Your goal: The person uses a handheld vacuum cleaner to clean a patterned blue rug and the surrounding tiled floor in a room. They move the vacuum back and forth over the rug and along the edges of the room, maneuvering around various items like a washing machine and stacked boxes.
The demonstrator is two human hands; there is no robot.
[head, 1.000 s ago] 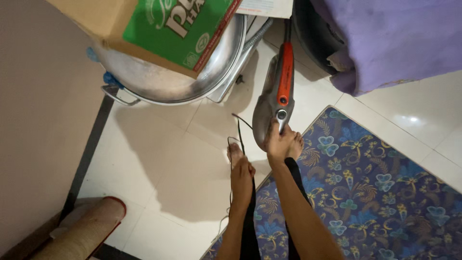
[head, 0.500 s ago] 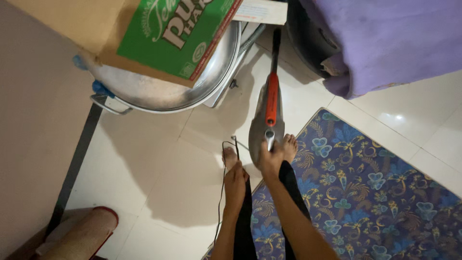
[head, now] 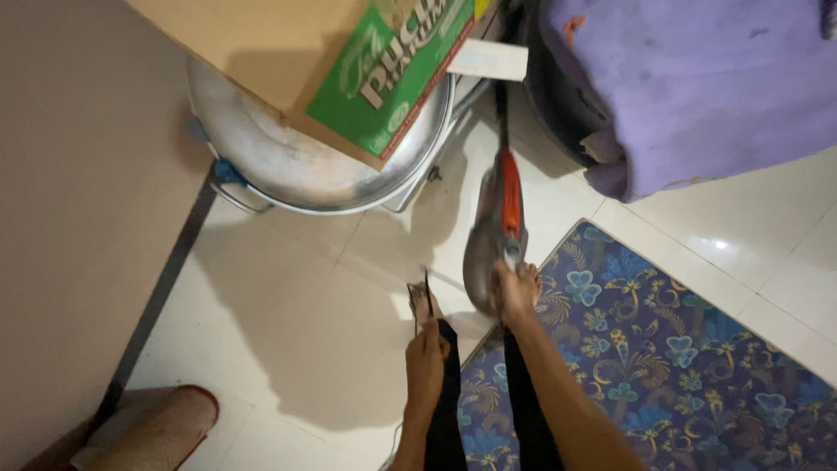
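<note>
My right hand [head: 513,291] grips the handle end of a grey and orange stick vacuum cleaner [head: 499,228], whose black tube runs up toward the top of the view. My left hand [head: 425,359] is closed around the thin black power cord [head: 428,292], which loops above my fist. Both my bare feet stand under the hands, at the edge of the rug and on the white tile; the picture is blurred by motion.
A blue flowered rug [head: 663,366] covers the floor at right. A large metal basin [head: 296,161] with a green and brown cardboard box [head: 349,61] on it stands at the top. Purple cloth [head: 689,78] drapes at upper right. A beige wall [head: 78,218] runs along the left.
The view has shifted and blurred. My right hand and the vacuum moved slightly right and tilted more upright; my left hand stays on the cord, its loop now smaller.
</note>
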